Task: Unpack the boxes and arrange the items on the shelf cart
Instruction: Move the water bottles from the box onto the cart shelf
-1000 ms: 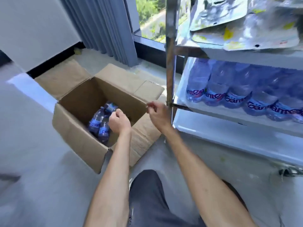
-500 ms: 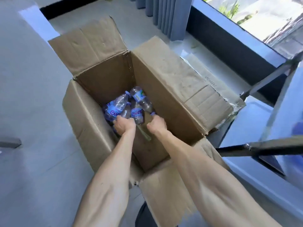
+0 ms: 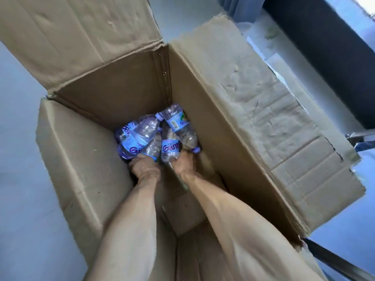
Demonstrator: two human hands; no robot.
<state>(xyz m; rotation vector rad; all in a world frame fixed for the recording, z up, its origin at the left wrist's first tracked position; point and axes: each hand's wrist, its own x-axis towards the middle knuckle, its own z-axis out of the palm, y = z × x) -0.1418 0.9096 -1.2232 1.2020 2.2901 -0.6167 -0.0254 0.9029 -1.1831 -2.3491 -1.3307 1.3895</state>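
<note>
Unpacking is under way: both hands are deep in the open box (image 3: pixel 233 102), at the few bottles (image 3: pixel 142 136) heaped in its far corner. The left hand (image 3: pixel 144 163) grips one bottle's lower end; the right hand (image 3: pixel 183 162) grips another (image 3: pixel 170 148). Next, probably, comes lifting them straight up past the flaps. That second bottle's long axis runs toward the far corner; which end is its cap I cannot tell.

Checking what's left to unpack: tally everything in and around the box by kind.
Water bottles: 4 visible, perhaps more hidden
Cardboard box: 1
Hands in the box: 2, left hand and right hand, each on a bottle
Total: 7
</note>
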